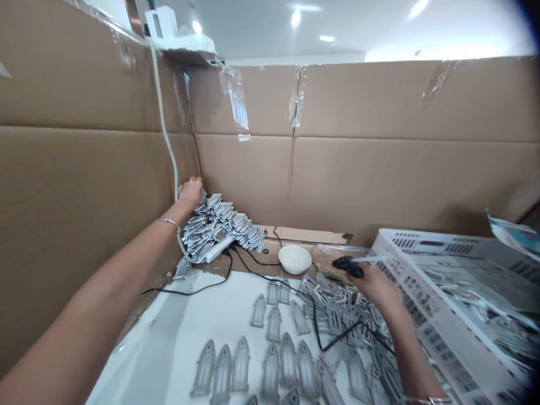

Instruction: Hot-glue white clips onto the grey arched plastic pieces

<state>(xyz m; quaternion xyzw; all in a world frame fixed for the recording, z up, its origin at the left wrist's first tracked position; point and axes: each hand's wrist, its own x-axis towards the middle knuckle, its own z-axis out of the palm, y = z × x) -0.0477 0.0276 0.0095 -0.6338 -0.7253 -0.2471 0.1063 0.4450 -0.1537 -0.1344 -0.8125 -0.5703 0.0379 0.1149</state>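
Observation:
My left hand is pressed into the corner of the cardboard walls, just above a heap of grey and white arch-shaped pieces. Its fingers are curled, and I cannot tell whether they hold anything. My right hand is shut on a black glue gun whose pale nozzle or stick points right. A black cable runs past it. Below that hand, many flat grey Gothic-arch pieces lie in rows on a white surface, with a jumbled pile behind them.
A white bowl and a white power strip sit near the wall. A white slotted plastic crate filled with pieces stands to the right. Tall cardboard sheets close off the back and left, and a white cable runs down the left one.

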